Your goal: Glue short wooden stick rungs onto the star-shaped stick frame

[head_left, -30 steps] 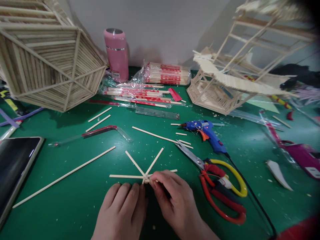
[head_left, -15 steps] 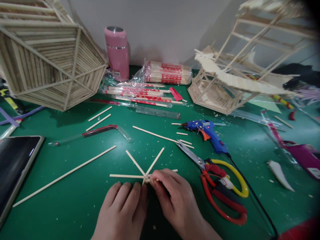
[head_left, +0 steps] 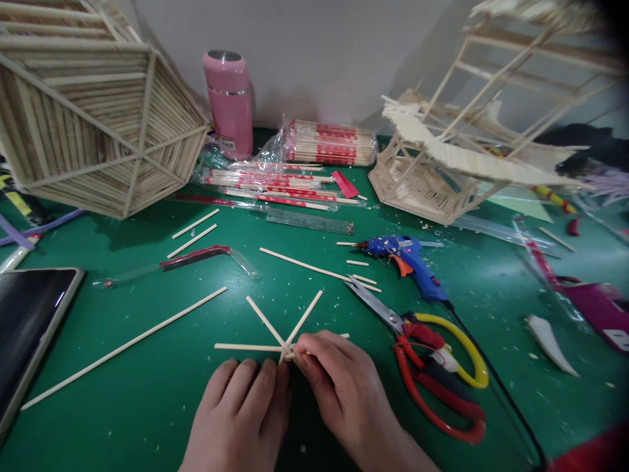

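Observation:
Thin wooden sticks (head_left: 268, 321) meet at one point on the green table and fan out like spokes. My right hand (head_left: 339, 380) pinches a short piece of wooden stick (head_left: 289, 356) between thumb and forefinger, right at that meeting point. My left hand (head_left: 243, 400) rests just left of it with its fingers curled together; its fingertips are partly hidden, and it seems to press on a stick of the frame near the centre. Scissors (head_left: 376, 307) with red and yellow handles lie right of my right hand, and a blue glue gun (head_left: 403, 252) lies beyond them.
A long loose stick (head_left: 128, 346) lies at left beside a phone (head_left: 34, 328). Wrapped chopsticks (head_left: 285, 187), a pink flask (head_left: 230, 108) and a clear ruler (head_left: 309, 221) are behind. Wooden stick models stand at back left (head_left: 98, 124) and right (head_left: 427, 151). The glue gun's cable (head_left: 496, 377) runs down the right.
Both hands keep their hold at the centre of the sticks, almost unmoved. The view has shifted very slightly.

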Motion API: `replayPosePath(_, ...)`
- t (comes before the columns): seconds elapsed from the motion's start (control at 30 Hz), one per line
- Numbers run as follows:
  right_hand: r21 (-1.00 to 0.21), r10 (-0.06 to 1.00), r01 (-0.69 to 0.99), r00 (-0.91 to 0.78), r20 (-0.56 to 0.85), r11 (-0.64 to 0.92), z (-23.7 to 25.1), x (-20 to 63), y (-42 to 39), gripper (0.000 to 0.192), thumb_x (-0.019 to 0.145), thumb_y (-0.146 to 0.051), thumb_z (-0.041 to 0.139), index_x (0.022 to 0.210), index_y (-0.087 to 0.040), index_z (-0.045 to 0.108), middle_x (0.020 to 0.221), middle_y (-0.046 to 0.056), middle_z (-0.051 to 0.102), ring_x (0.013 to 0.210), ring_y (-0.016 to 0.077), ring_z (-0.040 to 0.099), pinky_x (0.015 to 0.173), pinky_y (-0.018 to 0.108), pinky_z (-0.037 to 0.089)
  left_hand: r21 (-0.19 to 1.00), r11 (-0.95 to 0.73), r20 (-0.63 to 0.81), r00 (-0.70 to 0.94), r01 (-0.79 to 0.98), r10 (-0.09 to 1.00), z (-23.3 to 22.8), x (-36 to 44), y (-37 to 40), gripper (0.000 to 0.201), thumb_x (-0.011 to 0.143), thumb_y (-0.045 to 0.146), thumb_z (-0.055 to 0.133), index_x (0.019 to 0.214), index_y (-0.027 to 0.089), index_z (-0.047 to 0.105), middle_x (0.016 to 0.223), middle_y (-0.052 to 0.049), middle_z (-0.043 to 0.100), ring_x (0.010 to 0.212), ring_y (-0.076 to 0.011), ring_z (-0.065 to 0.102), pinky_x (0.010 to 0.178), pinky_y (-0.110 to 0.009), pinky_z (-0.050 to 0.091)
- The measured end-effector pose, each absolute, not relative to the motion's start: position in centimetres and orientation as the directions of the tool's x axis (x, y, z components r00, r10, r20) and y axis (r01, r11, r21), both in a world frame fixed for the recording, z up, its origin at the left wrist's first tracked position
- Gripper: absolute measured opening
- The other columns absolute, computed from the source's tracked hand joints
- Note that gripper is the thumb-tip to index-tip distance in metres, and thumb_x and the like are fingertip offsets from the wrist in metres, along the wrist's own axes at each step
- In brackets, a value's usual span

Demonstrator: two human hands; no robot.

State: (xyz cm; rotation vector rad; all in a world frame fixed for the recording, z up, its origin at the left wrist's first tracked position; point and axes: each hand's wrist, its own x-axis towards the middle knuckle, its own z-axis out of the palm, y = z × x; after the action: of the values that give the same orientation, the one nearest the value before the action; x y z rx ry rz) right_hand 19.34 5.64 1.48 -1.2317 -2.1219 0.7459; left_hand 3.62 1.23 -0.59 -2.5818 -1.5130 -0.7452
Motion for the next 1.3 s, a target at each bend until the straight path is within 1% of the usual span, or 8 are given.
replayPosePath(0.17,-0.681,0.885,0.591,-0.423,0.195,0.432,1.69,19.37,5.82,0.018,0.089,-0.017,0.041,0.084,-0.019,0.058,0.073,0.002,0.063,0.066,0.0130,0.058,0.062,0.022,0.045,0.177,-0.506,0.436,0.394,0.844,0.809,-0.56,3.66,1.23,0.019,0.085,0.012,0.046,0.087,0.014,0.064,0.082,-0.003,0.065,0.072,-0.0161,0.054,0.069,-0.032,0.041)
replayPosePath(0.3,-0.670,0.886,0.606,-0.427,0.182,0.430,1.80,19.36,5.94,0.020,0.090,-0.018,0.039,0.083,-0.019,0.058,0.073,0.002,0.064,0.066,0.0132,0.059,0.061,0.023,0.045,0.186,-0.514,0.429,0.401,0.838,0.809,-0.43,3.60,1.25,0.019,0.084,0.011,0.046,0.089,0.012,0.064,0.084,-0.004,0.065,0.074,-0.0167,0.054,0.069,-0.033,0.042)
replayPosePath(0.47,-0.674,0.882,0.596,-0.431,0.190,0.436,1.81,19.42,5.94,0.019,0.090,-0.017,0.039,0.085,-0.019,0.058,0.075,0.003,0.065,0.068,0.0135,0.060,0.062,0.023,0.046,0.188,-0.514,0.427,0.402,0.837,0.810,-0.37,3.60,1.34,0.019,0.084,0.011,0.046,0.089,0.013,0.064,0.084,-0.004,0.065,0.074,-0.0164,0.054,0.068,-0.032,0.042)
replayPosePath(0.67,-0.691,0.885,0.598,-0.446,0.135,0.407,1.87,19.42,5.99,0.018,0.090,-0.017,0.040,0.085,-0.019,0.058,0.074,0.002,0.063,0.066,0.0134,0.058,0.061,0.023,0.044,0.185,-0.520,0.417,0.413,0.834,0.810,-0.48,3.63,1.34,0.019,0.085,0.011,0.046,0.091,0.012,0.064,0.084,-0.004,0.065,0.074,-0.0169,0.052,0.070,-0.033,0.041)
replayPosePath(0.93,-0.682,0.885,0.599,-0.439,0.157,0.418,1.63,19.49,5.97,0.018,0.090,-0.018,0.040,0.084,-0.020,0.058,0.073,0.002,0.063,0.066,0.0133,0.058,0.061,0.023,0.044,0.168,-0.523,0.437,0.412,0.836,0.800,-0.30,3.69,1.33,0.019,0.085,0.011,0.046,0.091,0.012,0.064,0.083,-0.004,0.064,0.074,-0.0177,0.053,0.068,-0.033,0.041)
replayPosePath(1.0,-0.695,0.887,0.590,-0.434,0.155,0.411,1.62,19.54,5.86,0.017,0.089,-0.018,0.041,0.085,-0.020,0.057,0.074,0.001,0.063,0.067,0.0132,0.058,0.062,0.023,0.043,0.170,-0.525,0.433,0.416,0.834,0.800,-0.28,3.69,1.32,0.019,0.085,0.011,0.045,0.092,0.012,0.063,0.084,-0.004,0.065,0.075,-0.0181,0.054,0.069,-0.034,0.041)
replayPosePath(1.13,-0.757,0.901,0.550,-0.417,0.118,0.354,1.62,19.64,5.75,0.014,0.088,-0.017,0.042,0.084,-0.021,0.055,0.072,0.000,0.060,0.065,0.0119,0.055,0.061,0.022,0.042,0.181,-0.515,0.432,0.403,0.838,0.807,-0.32,3.73,1.31,0.018,0.084,0.011,0.047,0.093,0.012,0.063,0.085,-0.004,0.065,0.076,-0.0184,0.054,0.070,-0.034,0.041)
replayPosePath(1.3,-0.776,0.922,0.534,-0.355,0.155,0.336,1.57,19.72,5.65,0.013,0.089,-0.017,0.041,0.082,-0.020,0.052,0.068,-0.001,0.055,0.061,0.0115,0.052,0.056,0.021,0.040,0.146,-0.507,0.452,0.399,0.849,0.798,-0.37,3.75,1.29,0.019,0.084,0.010,0.047,0.094,0.013,0.062,0.083,-0.004,0.065,0.076,-0.0189,0.054,0.071,-0.034,0.041)
